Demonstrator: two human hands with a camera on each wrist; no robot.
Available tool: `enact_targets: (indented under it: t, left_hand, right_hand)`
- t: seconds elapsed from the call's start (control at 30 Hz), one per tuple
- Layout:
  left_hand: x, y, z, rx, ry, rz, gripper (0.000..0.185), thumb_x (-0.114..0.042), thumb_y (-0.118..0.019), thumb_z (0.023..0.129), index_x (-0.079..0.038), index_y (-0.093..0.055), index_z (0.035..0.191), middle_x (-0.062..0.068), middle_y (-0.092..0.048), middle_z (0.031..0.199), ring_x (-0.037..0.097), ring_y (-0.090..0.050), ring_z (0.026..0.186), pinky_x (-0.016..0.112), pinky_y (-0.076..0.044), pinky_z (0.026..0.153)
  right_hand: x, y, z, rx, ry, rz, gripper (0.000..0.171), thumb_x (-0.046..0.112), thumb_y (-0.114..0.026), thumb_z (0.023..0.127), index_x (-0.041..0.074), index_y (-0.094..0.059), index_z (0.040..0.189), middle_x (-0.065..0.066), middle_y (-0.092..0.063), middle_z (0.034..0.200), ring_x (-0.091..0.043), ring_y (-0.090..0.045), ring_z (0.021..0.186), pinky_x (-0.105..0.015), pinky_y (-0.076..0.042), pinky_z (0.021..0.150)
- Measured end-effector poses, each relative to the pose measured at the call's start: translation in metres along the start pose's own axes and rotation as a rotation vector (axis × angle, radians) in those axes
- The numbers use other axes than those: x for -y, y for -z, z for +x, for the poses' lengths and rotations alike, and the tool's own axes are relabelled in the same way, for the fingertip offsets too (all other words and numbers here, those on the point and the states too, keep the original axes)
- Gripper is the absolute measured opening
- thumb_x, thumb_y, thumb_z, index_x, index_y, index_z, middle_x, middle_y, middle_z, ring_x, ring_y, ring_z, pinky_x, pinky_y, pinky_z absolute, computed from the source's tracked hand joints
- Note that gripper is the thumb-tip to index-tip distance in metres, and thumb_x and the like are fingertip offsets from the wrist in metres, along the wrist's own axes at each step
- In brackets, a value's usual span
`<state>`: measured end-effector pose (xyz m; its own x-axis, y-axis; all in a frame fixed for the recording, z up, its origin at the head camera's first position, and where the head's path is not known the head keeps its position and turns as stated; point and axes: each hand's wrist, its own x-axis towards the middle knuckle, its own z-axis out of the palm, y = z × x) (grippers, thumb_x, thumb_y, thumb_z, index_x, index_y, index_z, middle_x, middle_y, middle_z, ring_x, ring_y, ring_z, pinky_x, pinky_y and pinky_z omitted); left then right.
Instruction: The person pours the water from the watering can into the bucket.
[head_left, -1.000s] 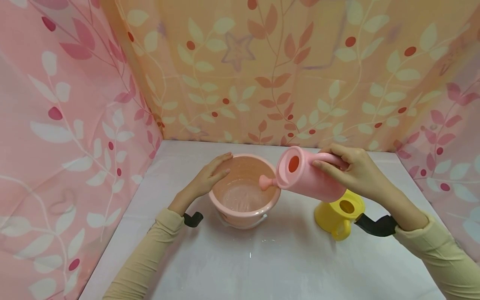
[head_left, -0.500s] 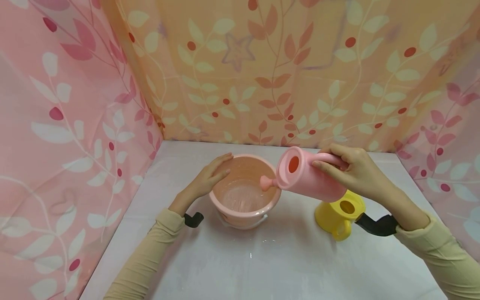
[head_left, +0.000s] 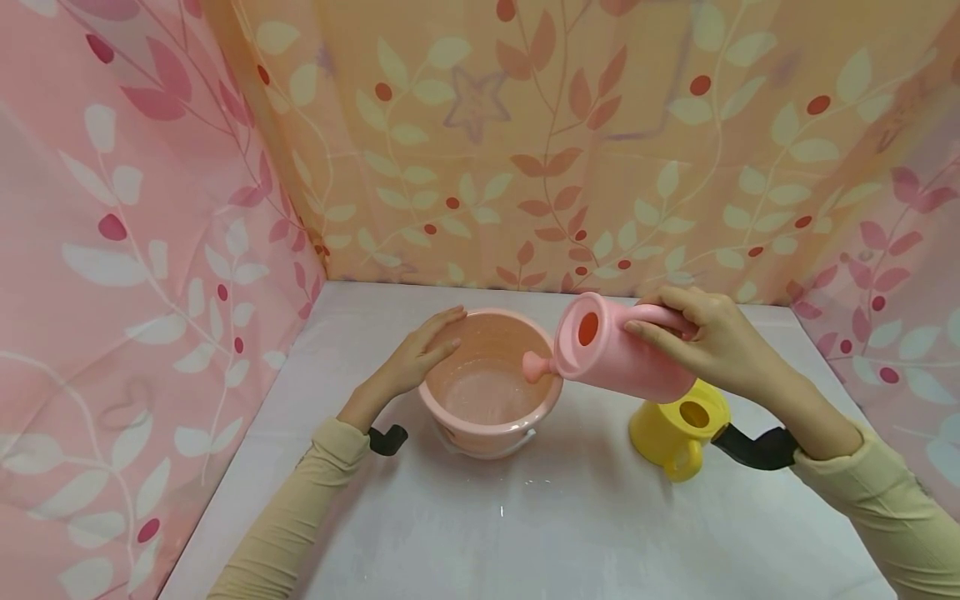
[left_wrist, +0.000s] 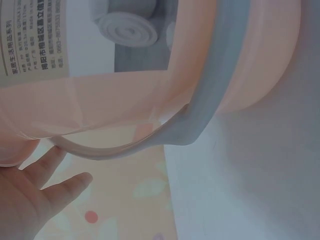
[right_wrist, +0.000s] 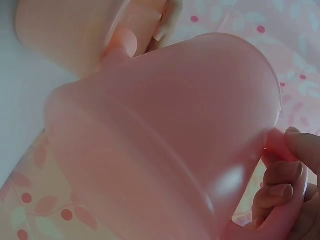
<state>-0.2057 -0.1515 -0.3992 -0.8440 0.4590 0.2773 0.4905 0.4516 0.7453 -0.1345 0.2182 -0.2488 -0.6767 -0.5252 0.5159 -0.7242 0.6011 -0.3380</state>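
Two hands work near the counter's [head_left: 525, 533] far edge: left hand [head_left: 411, 358] flat against the smooth pink bowl [head_left: 489, 385], right hand [head_left: 708, 342] gripping the tilted pink watering can [head_left: 622, 350].

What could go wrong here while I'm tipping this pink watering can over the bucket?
The pink watering can is tipped with its spout just over the near edge of the pink bucket, so water might run down outside the rim. The left hand only rests flat on the bucket's rim, so a knock could shift the bucket. The yellow watering can stands right under the right hand; lowering the hand might topple it.
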Motion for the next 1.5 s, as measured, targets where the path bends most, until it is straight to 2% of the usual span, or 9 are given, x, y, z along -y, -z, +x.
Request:
enact_targets:
  t: [0.57,0.67,0.77,0.8,0.9,1.1,1.23,1.43,1.5]
  left_hand:
    - [0.0,0.001,0.0,-0.004,-0.015,-0.005,0.048,-0.03,-0.049,0.096,-0.019,-0.038,0.141,-0.003,-0.032,0.149,0.017,-0.023,0.139,0.046,-0.021,0.113]
    - [-0.017,0.005,-0.003,0.004,-0.005,-0.024,0.047,-0.022,-0.05,0.096,-0.011,-0.039,0.141,0.005,-0.032,0.149,0.023,-0.023,0.14,0.048,-0.02,0.112]
    - [-0.018,0.005,-0.003,-0.001,-0.009,-0.02,0.047,-0.021,-0.05,0.096,-0.009,-0.039,0.14,0.007,-0.032,0.149,0.024,-0.024,0.139,0.049,-0.02,0.112]
    - [-0.018,0.005,-0.003,-0.002,-0.008,-0.015,0.047,-0.021,-0.05,0.096,-0.009,-0.039,0.14,0.007,-0.033,0.149,0.025,-0.024,0.139,0.05,-0.02,0.112]
    - [0.0,0.0,0.0,-0.019,-0.039,0.006,0.048,-0.03,-0.049,0.096,-0.014,-0.04,0.14,0.002,-0.033,0.149,0.022,-0.025,0.139,0.051,-0.022,0.11]
    - [0.001,0.0,0.0,-0.008,-0.028,-0.006,0.048,-0.027,-0.05,0.096,-0.016,-0.039,0.141,0.0,-0.032,0.149,0.02,-0.024,0.139,0.05,-0.021,0.111]
    - [-0.005,0.001,0.0,-0.003,-0.009,-0.001,0.048,-0.019,-0.05,0.096,-0.013,-0.038,0.141,0.003,-0.032,0.149,0.022,-0.024,0.139,0.049,-0.02,0.112]
    - [-0.033,0.008,-0.004,0.015,0.009,-0.03,0.046,-0.01,-0.049,0.095,0.0,-0.037,0.139,0.017,-0.032,0.148,0.032,-0.023,0.138,0.053,-0.019,0.111]
    - [-0.037,0.009,-0.005,0.023,0.016,-0.032,0.046,-0.01,-0.048,0.096,0.001,-0.037,0.139,0.017,-0.031,0.148,0.032,-0.023,0.138,0.053,-0.019,0.111]
  right_hand:
    - [0.002,0.002,0.001,0.012,0.002,-0.013,0.028,0.002,-0.078,0.07,0.012,-0.064,0.092,0.01,-0.059,0.077,-0.002,-0.049,0.068,-0.013,-0.047,0.058]
    - [0.002,0.002,0.002,0.014,0.008,-0.018,0.028,0.002,-0.079,0.069,0.012,-0.064,0.091,0.011,-0.058,0.076,-0.002,-0.048,0.067,-0.013,-0.047,0.057]
    - [0.002,0.002,0.002,0.014,0.011,-0.019,0.028,0.002,-0.079,0.069,0.013,-0.064,0.09,0.012,-0.058,0.076,-0.002,-0.048,0.067,-0.013,-0.046,0.057]
    - [0.002,0.002,0.002,0.014,0.012,-0.018,0.028,0.002,-0.079,0.069,0.013,-0.064,0.09,0.012,-0.057,0.076,-0.002,-0.048,0.067,-0.014,-0.046,0.057]
    - [0.001,0.002,0.002,0.015,0.014,-0.017,0.028,0.002,-0.079,0.069,0.014,-0.064,0.09,0.012,-0.057,0.076,-0.002,-0.047,0.068,-0.014,-0.046,0.056]
    - [0.001,0.002,0.002,0.017,0.027,-0.026,0.03,0.0,-0.079,0.069,0.012,-0.064,0.092,0.012,-0.058,0.078,-0.001,-0.046,0.069,-0.015,-0.045,0.057]
    - [0.001,0.004,0.003,0.018,0.027,-0.034,0.03,0.0,-0.079,0.069,0.012,-0.064,0.093,0.012,-0.058,0.079,-0.001,-0.046,0.07,-0.015,-0.045,0.057]
    - [0.001,0.005,0.001,0.002,0.015,-0.041,0.03,0.001,-0.079,0.069,0.012,-0.064,0.092,0.012,-0.055,0.077,-0.001,-0.044,0.069,-0.014,-0.042,0.056]
    - [0.001,0.005,0.0,-0.006,0.005,-0.039,0.03,0.001,-0.079,0.068,0.012,-0.064,0.092,0.012,-0.053,0.076,-0.001,-0.044,0.068,-0.013,-0.041,0.056]
